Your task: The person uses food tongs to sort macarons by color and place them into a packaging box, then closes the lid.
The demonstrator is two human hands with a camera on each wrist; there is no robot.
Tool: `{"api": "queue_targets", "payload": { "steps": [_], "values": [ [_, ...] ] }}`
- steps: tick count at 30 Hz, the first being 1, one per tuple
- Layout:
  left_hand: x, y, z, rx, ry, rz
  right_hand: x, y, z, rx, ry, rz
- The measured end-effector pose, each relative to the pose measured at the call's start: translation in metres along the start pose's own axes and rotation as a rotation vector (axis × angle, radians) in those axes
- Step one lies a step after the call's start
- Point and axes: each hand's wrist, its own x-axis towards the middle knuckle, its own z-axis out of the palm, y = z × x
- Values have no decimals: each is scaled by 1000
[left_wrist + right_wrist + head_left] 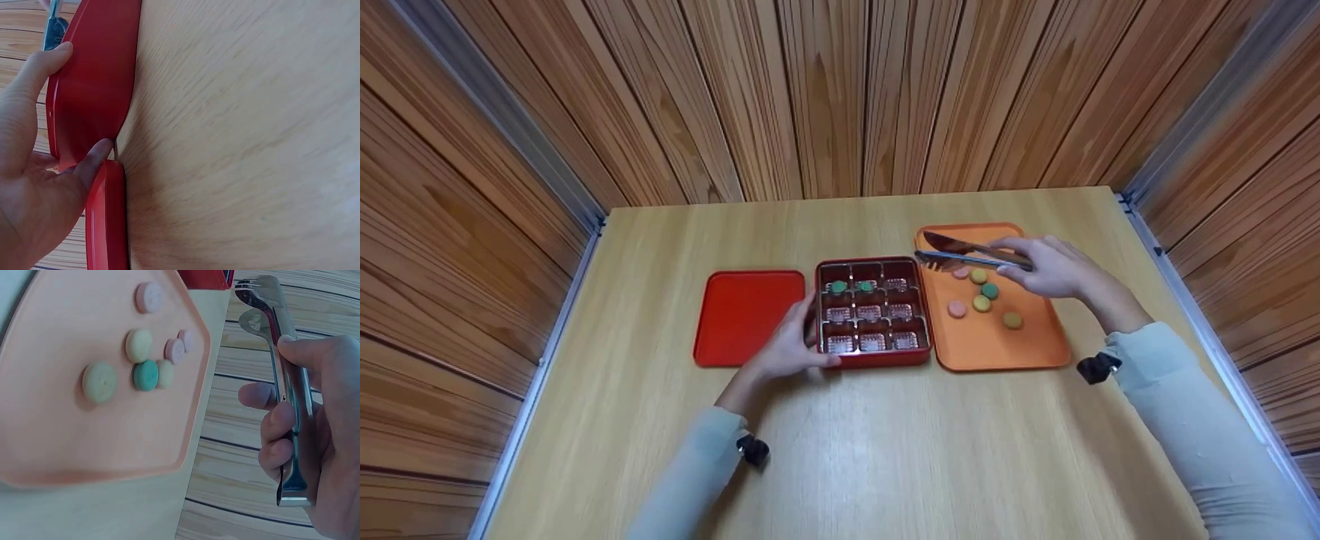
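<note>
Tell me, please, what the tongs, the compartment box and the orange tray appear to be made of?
The tongs look like polished metal, likely stainless steel: silvery with mirror-like reflections. The red compartment box seems glossy moulded plastic, judging by its smooth rounded wall. The orange tray looks like matte plastic or silicone; its surface shows no shine.

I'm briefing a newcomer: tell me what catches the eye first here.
At the table's middle, the red compartment box with two green macarons in its back row stands out, steadied by the left hand at its near-left corner. To its right, the right hand holds metal tongs above the orange tray of loose macarons.
</note>
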Motion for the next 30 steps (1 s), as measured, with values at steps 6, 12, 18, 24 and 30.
{"api": "queue_targets", "payload": {
  "steps": [6,12,18,24,30],
  "values": [
    [0,0,1,-4,-2,1,-10,12,-4,-11,-27,10],
    [-1,0,0,-17,-11,22,-20,25,-9,-16,-60,23],
    [-1,-1,-1,-23,-12,39,-30,36,-14,-36,-85,42],
    [0,-1,0,-23,-15,31,-38,48,-17,-62,-100,48],
    [0,-2,-1,-14,-9,42,-39,54,-17,-66,-120,64]
  ]
}}
